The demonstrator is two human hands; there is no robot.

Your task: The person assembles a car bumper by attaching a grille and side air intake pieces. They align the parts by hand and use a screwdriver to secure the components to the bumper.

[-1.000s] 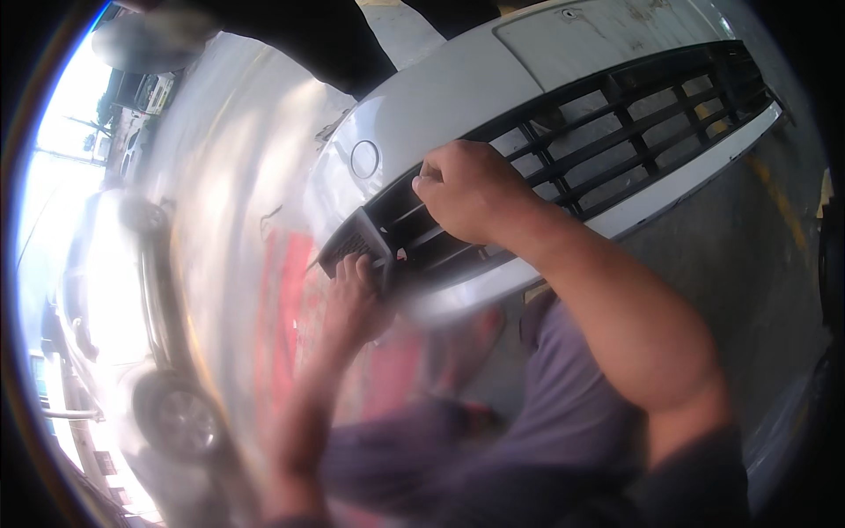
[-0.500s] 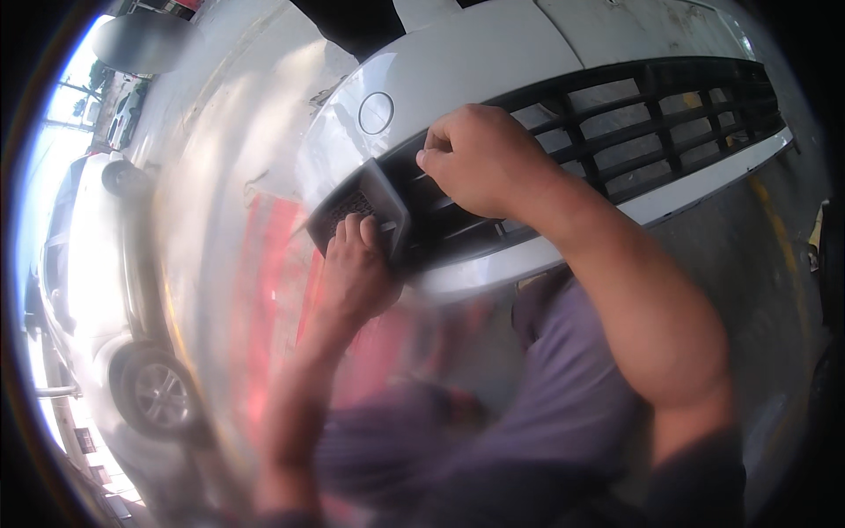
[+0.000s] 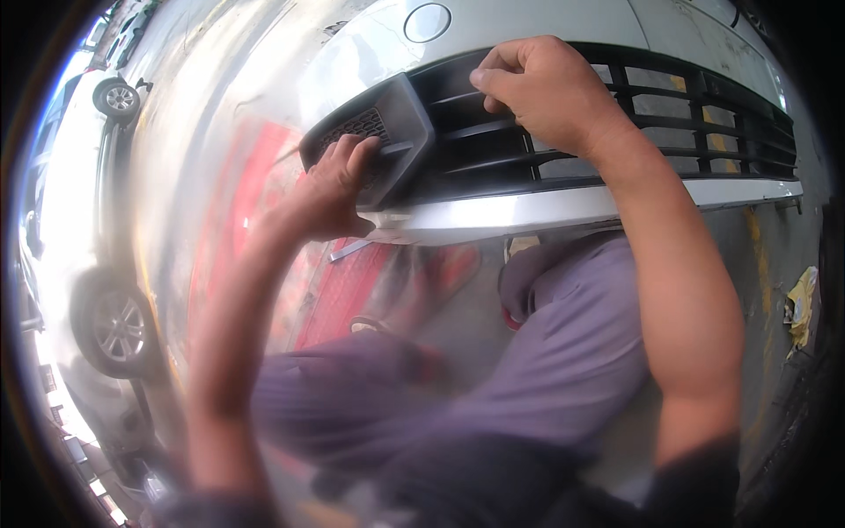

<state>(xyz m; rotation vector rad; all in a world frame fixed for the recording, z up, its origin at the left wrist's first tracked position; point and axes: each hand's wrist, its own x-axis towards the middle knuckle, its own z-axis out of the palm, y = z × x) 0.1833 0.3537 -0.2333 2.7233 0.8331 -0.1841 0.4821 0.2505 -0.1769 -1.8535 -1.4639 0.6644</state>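
In front of me is a white car bumper (image 3: 528,35) with a black slatted grille (image 3: 651,110) and a white lower strip. At its left end is a black trim piece (image 3: 407,132) with a honeycomb panel (image 3: 356,128). My left hand (image 3: 330,189) lies over this end, fingertips on the trim and thumb at the lower edge. Just over the grille's upper left part hovers my right hand (image 3: 554,92), its fingers curled and the thumb pressed to the index finger. Whatever may be in that pinch is too small or hidden to tell.
Beneath the bumper's left end lies a red patterned mat (image 3: 339,299) on the floor. My bent legs (image 3: 563,317) are close under the bumper. A parked white car (image 3: 75,220) stands at the left, and a crumpled yellowish item (image 3: 801,308) lies at the right.
The bumper and both hands appear higher in the view. My left hand has slid toward the bumper's lower left end, its thumb now visible. My right hand remains pinched over the grille.
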